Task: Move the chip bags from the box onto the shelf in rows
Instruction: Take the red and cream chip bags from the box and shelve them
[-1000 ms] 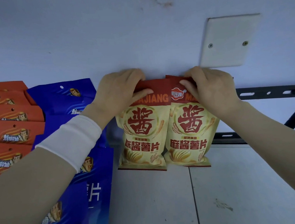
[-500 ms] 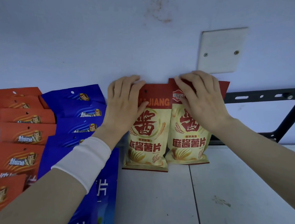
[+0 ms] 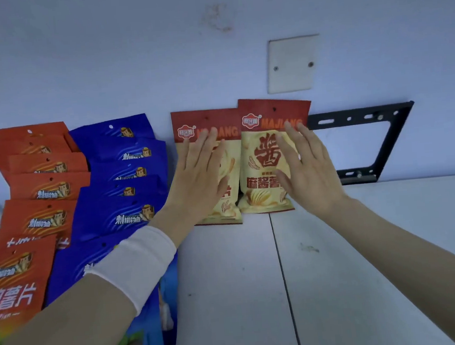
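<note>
Pale blue wall [image 3: 101, 59] fills the upper half of our view, and the white shelf [image 3: 364, 243] runs out beneath it toward six o'clock. Two cream-and-red chip bags stand at the centre, leaning back on the wall, the left bag [image 3: 205, 122] tucked slightly under the edge of the right bag [image 3: 263, 155]. We judge they lean there so that later bags can stack in front, as in the finished rows: the orange bags [image 3: 40, 216] at nine o'clock and the blue bags [image 3: 122, 209] just beside them, each row overlapping toward us. Our left hand [image 3: 199, 180] lies flat over the left bag and our right hand [image 3: 306, 171] over the right one, fingers straight and apart, clamped on nothing; this looks like steadying the pair upright. Whether the palms truly press or only hover, we cannot tell. The hands cover much of the print on both bags. A black bracket [image 3: 388, 141] sits at three o'clock and a blank cover plate [image 3: 291, 65] at one o'clock. The box is out of view, and a blurred green-and-yellow shape at seven o'clock, under the forearm, is too smeared to name.
</note>
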